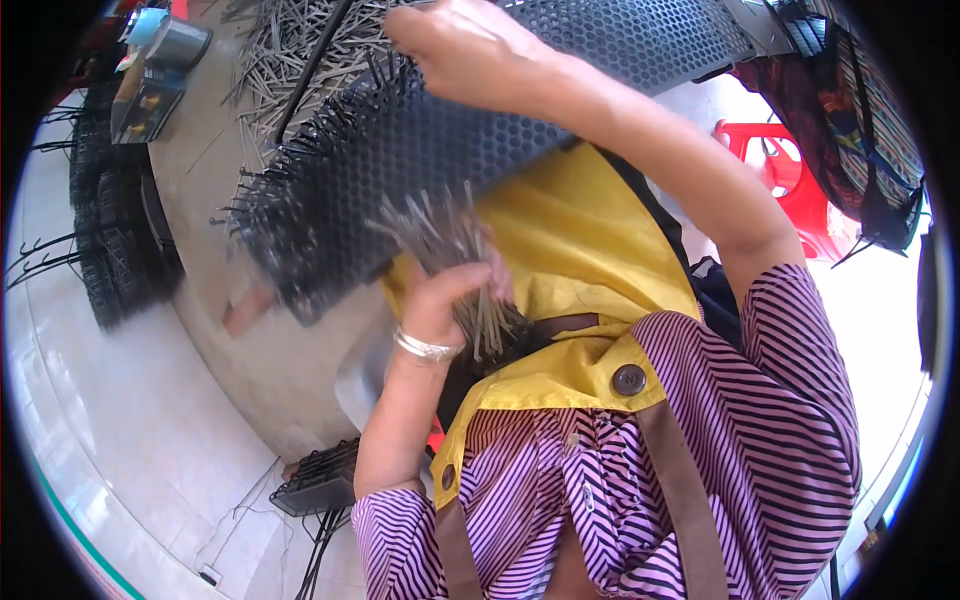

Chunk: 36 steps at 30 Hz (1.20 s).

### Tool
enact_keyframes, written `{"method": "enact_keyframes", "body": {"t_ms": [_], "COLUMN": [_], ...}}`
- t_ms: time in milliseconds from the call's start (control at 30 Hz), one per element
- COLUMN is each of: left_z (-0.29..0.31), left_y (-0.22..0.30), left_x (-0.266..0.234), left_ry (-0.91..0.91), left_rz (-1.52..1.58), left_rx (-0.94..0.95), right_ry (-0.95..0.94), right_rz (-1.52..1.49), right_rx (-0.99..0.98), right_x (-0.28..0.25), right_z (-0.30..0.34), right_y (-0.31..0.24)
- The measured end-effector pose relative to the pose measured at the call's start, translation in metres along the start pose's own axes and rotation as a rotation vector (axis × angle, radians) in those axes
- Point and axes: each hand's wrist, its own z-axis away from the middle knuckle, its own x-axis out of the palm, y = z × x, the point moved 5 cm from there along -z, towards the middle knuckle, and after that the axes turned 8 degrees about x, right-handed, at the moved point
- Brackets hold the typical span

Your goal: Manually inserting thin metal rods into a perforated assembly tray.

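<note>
Black rods with hooked ends, in bundles [110, 230], stand at the far left of the work area. Beside them is a dark carton [148, 108] with yellow printed marks; from where I stand, no lettering on it can be made out. Next is the perforated panel [610, 50], tilted above the worker's lap. Its left portion carries a dense band of dark pins [290, 200]; this section appears to be filled. Behind that edge, loose grey strips [300, 55] lie heaped on the floor. Left hand [450, 300]: thumb folded across a bunch of grey strips [435, 235], fingers wrapped around it and pressed together; the bunch is located below the panel, in front of the yellow apron [590, 235]. Right hand [468, 45]: positioned over the panel near the pinned band, fingers bent inward; I cannot tell whether their tips pinch anything. Towards the right, the visible holes appear bare, so the work is judged partly complete. The apron's dark button [629, 380] bears a small mark, not legible.
</note>
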Motion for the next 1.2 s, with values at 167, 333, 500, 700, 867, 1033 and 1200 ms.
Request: {"method": "enact_keyframes", "body": {"t_ms": [167, 333, 500, 700, 867, 1033, 1200], "left_z": [0.002, 0.002, 0.001, 0.003, 0.003, 0.003, 0.003], "left_y": [0.003, 0.004, 0.005, 0.006, 0.002, 0.001, 0.0], "left_x": [-0.002, -0.002, 0.002, 0.002, 0.001, -0.002, -0.002], "left_ry": [0.019, 0.011, -0.027, -0.032, -0.044, -0.019, -0.013], "left_rz": [-0.015, -0.074, -0.128, -0.117, -0.033, -0.019, -0.009], "left_rx": [0.019, 0.043, 0.071, 0.069, 0.045, 0.029, 0.014], "right_ry": [0.01, -0.376, -0.429, -0.312, 0.123, 0.483, 0.636], "right_rz": [-0.225, -0.594, -0.658, -0.964, -0.814, -0.373, -0.213], "right_rx": [0.194, 0.543, 0.555, 0.711, 0.668, 0.302, -0.125], "right_x": [-0.017, -0.009, -0.005, -0.008, -0.041, -0.059, -0.052], "right_z": [0.035, 0.084, 0.083, 0.086, 0.058, 0.032, 0.022], "right_y": [-0.001, -0.022, -0.027, -0.021, 0.011, 0.006, -0.005]}}
